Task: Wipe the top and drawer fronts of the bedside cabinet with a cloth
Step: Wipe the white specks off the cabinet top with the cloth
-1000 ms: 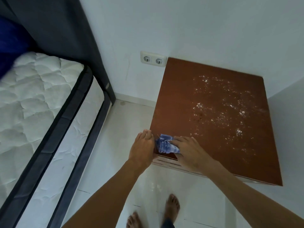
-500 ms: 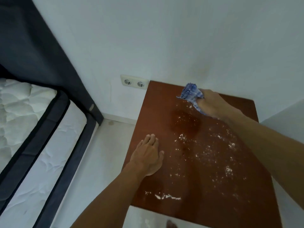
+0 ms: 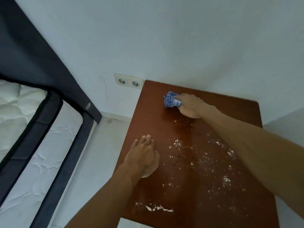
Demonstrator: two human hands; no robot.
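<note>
You had your right hand clenched around the bunched blue cloth at the cabinet top's twelve o'clock edge, left hand flat and released at nine, white crumbs from centre to six unwiped, drawer fronts unseen.

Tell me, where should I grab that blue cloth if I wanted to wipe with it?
Grab the cloth at its bunched end, coming from the right and above, as the right hand does now. It is crumpled into a wad on the cabinet top, so a whole-hand grip round the bunch leaves the loose folds sticking out to wipe.
</note>
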